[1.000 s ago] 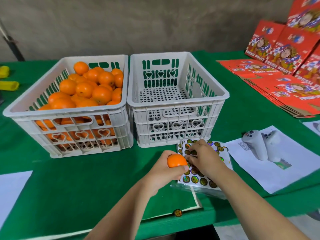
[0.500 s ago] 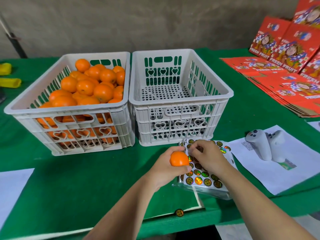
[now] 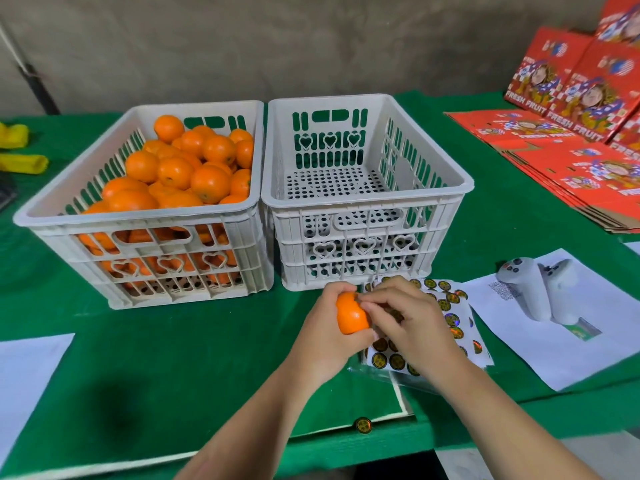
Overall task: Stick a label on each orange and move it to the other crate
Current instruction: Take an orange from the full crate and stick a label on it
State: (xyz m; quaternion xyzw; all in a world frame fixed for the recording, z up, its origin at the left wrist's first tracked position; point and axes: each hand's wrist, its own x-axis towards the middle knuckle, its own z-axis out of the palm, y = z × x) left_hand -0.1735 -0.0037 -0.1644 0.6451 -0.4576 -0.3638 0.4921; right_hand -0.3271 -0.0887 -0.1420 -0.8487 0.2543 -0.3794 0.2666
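My left hand (image 3: 323,336) grips one orange (image 3: 349,315) just in front of the two white crates. My right hand (image 3: 408,320) is against the orange's right side, fingertips pinched at its top; whatever they pinch is too small to make out. Under my right hand lies a sheet of round gold-and-black labels (image 3: 450,318). The left crate (image 3: 138,216) is piled with oranges (image 3: 194,168). The right crate (image 3: 367,199) holds nothing that I can see.
A loose label (image 3: 362,425) lies near the table's front edge. Two white controllers (image 3: 533,289) rest on a paper sheet at right. Red fruit boxes (image 3: 571,98) stack at the far right. Yellow objects (image 3: 20,162) lie far left, another paper sheet (image 3: 24,368) near left.
My right hand has come off the label sheet and moved onto the orange. Both hands and the orange have risen slightly toward the crates.
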